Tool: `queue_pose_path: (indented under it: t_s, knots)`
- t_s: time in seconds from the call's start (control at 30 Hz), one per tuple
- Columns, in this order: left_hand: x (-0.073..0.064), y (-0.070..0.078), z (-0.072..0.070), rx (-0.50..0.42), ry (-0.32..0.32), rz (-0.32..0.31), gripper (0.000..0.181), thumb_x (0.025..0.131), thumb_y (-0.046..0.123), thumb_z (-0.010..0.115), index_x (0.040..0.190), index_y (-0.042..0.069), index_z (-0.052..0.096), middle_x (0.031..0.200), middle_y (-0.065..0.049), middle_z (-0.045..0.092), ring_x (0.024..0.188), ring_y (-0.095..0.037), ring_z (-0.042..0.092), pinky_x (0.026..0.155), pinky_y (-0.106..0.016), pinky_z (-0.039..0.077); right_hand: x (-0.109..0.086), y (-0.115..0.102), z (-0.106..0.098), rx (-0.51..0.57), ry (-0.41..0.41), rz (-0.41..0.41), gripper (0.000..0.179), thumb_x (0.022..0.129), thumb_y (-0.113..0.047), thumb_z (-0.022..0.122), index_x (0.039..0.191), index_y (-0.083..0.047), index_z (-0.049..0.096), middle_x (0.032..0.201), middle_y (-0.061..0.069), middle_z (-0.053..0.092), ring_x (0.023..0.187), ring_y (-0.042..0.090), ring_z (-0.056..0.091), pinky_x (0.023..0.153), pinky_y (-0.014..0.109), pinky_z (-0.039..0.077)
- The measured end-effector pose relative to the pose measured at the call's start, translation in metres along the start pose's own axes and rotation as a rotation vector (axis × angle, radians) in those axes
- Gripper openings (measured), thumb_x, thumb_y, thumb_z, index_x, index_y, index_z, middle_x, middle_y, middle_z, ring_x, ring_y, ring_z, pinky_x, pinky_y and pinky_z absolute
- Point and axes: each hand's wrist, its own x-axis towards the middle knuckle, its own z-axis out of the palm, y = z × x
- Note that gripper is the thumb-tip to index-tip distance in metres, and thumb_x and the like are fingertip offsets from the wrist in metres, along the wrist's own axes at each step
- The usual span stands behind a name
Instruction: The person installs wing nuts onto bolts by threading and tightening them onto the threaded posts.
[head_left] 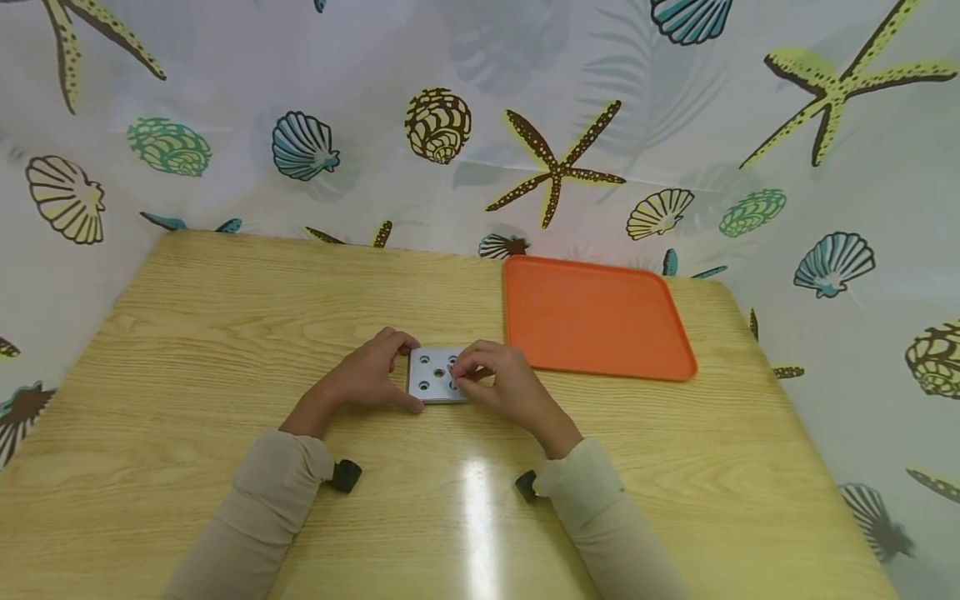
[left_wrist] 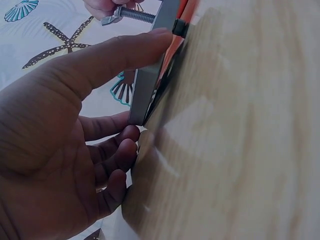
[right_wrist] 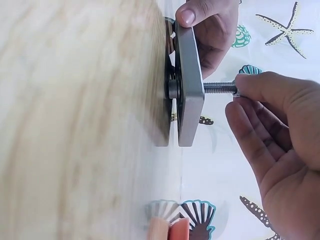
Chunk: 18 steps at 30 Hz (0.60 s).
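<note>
Biggest thing on my feed was the white sheet [head_left: 375, 67] printed with seashells and starfish, hanging behind and around the work area. In front of it I had the light wood-grain table [head_left: 225, 333], with a streak of glare near the person's side. The orange tray [head_left: 592, 317] was toward the back, to the right of the hands, pretty much flat. Next size down, two beige sleeves [head_left: 255, 508] came in from the bottom, one per arm.

The left hand [head_left: 367, 371] was spread around the left end of the plate and holding it, thumb on the near edge, fingers at the far side. The right hand [head_left: 502, 383] had its fingers drawn in to a narrow pinch on the top end of a bolt. The metal plate [head_left: 432, 372] itself sat in front of the person, left of the tray, its holes facing up. A small black piece [head_left: 346, 476] stuck out by the left cuff.

Smallest stuff: the bolt [right_wrist: 217, 88] stood straight out of the plate's upper face, threads showing; I couldn't tell which hole. Under the plate I spotted a short round stub [right_wrist: 172, 89], but no clue whether it was a foot or the bolt's end.
</note>
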Motion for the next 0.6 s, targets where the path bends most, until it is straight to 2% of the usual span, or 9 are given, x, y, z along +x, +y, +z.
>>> queue_pose_path:
  t_s: [0.27,0.6]
  knots:
    - [0.0001,0.0002,0.0003,0.003,-0.001,-0.011,0.086,0.069,0.039,0.091,0.137,0.008,0.048,0.125,-0.009,0.05,0.099,-0.021,0.047,0.089,-0.037,0.041,-0.0006,0.0033,-0.0006,0.044,-0.023,0.03,0.009,0.086,0.001,0.073,0.095,0.0,0.072,0.098,0.011,0.069,0.085,0.019,0.068,0.073,0.021,0.057]
    - [0.0012,-0.0014,0.0007,0.007,-0.007,-0.015,0.086,0.069,0.041,0.091,0.137,0.009,0.048,0.122,-0.008,0.049,0.096,-0.02,0.044,0.084,-0.034,0.039,-0.0018,0.0102,-0.0022,0.124,-0.048,0.042,0.011,0.089,0.002,0.068,0.097,0.001,0.075,0.104,0.013,0.071,0.097,0.024,0.068,0.077,0.024,0.059]
